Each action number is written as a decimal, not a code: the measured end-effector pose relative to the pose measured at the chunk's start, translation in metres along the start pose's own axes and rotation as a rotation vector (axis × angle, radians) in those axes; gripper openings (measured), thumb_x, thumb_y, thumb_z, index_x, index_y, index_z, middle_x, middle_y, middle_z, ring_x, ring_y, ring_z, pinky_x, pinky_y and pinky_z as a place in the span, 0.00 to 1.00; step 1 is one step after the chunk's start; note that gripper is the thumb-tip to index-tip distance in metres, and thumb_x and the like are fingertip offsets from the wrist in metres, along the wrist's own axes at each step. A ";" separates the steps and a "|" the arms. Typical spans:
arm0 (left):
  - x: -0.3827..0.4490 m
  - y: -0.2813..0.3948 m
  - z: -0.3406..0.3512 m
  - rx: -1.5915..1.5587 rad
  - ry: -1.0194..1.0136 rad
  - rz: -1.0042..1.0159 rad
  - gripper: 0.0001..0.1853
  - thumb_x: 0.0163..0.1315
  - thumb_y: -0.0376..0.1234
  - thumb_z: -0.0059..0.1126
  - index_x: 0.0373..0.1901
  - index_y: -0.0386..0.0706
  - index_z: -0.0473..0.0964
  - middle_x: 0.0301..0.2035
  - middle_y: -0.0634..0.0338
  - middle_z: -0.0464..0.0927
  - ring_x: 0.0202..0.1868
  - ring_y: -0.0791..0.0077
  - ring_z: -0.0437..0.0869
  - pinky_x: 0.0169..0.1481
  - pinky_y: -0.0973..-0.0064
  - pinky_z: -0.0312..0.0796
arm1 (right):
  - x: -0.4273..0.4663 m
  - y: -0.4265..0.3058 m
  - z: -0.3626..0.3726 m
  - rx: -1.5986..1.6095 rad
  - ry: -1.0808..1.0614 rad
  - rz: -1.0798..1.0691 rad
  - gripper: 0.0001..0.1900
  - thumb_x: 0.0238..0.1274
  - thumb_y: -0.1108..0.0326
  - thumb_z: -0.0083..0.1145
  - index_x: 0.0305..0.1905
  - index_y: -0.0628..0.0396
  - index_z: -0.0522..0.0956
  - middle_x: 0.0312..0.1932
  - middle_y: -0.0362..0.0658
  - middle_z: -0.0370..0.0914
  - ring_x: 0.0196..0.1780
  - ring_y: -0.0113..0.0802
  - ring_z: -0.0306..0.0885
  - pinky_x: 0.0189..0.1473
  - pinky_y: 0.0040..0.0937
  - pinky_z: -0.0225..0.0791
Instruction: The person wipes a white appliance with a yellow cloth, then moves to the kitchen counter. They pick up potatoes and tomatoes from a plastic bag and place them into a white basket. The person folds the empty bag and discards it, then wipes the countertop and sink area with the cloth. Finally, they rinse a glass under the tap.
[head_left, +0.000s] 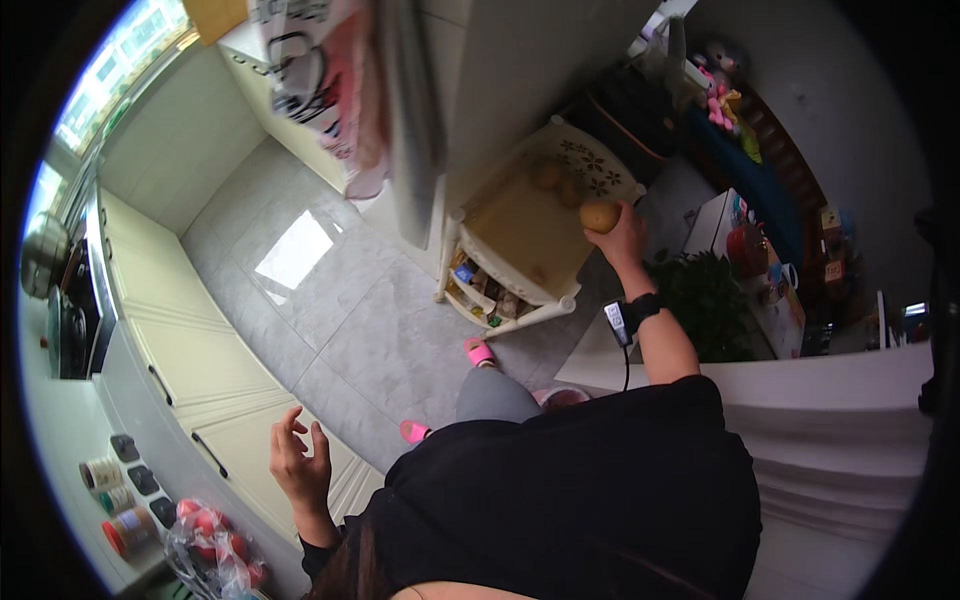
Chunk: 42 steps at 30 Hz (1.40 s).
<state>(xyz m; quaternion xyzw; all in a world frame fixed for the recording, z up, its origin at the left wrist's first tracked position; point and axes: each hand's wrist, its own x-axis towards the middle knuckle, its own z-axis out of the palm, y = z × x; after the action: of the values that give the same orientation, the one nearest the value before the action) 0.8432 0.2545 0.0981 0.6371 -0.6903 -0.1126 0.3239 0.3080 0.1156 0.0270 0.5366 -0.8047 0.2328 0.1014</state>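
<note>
My right hand (624, 234) holds a round, yellow-brown potato (599, 217) above the right edge of a cream plastic storage rack (565, 306). On the rack's top shelf, near its flower-patterned back panel, lie several similar potatoes (548, 175), partly in shadow. A lower tier of the rack holds small mixed packages (480, 289). A black band with a small device and cable is on my right wrist. My left hand (300, 456) is raised over the cream cabinet fronts with its fingers apart and slightly bent, holding nothing.
Cream cabinets (176, 341) and a counter with a bag of red fruit (214, 536) and jars (131, 530) run along the left. A printed cloth (322, 90) hangs at the top. A leafy plant (701, 304) is beside my right forearm. Grey tiled floor (352, 315) lies between cabinets and rack.
</note>
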 end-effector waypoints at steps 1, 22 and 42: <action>0.013 0.010 0.013 0.005 -0.013 0.007 0.16 0.53 0.22 0.57 0.45 0.40 0.72 0.27 0.60 0.69 0.23 0.78 0.67 0.23 0.82 0.61 | 0.015 0.019 0.009 -0.064 -0.073 -0.016 0.36 0.27 0.55 0.74 0.50 0.51 0.70 0.46 0.49 0.74 0.49 0.48 0.71 0.50 0.44 0.66; 0.154 0.150 0.171 0.068 -0.330 0.073 0.23 0.45 0.23 0.62 0.47 0.44 0.74 0.28 0.61 0.74 0.21 0.76 0.72 0.25 0.78 0.67 | 0.102 0.136 0.158 -0.406 -0.778 -0.490 0.32 0.35 0.62 0.68 0.53 0.47 0.69 0.49 0.45 0.74 0.60 0.46 0.64 0.58 0.49 0.56; 0.033 0.090 0.076 0.060 -0.027 -0.205 0.22 0.52 0.27 0.61 0.51 0.44 0.72 0.35 0.60 0.79 0.27 0.73 0.79 0.28 0.76 0.71 | 0.020 -0.175 -0.052 2.087 -1.865 0.484 0.42 0.64 0.33 0.21 0.69 0.58 0.53 0.68 0.50 0.56 0.70 0.38 0.54 0.64 0.39 0.56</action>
<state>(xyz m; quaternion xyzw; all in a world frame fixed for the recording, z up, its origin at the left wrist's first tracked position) 0.7262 0.2183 0.1012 0.7123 -0.6288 -0.1330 0.2821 0.4548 0.0685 0.1270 0.1699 -0.1077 0.2883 -0.9362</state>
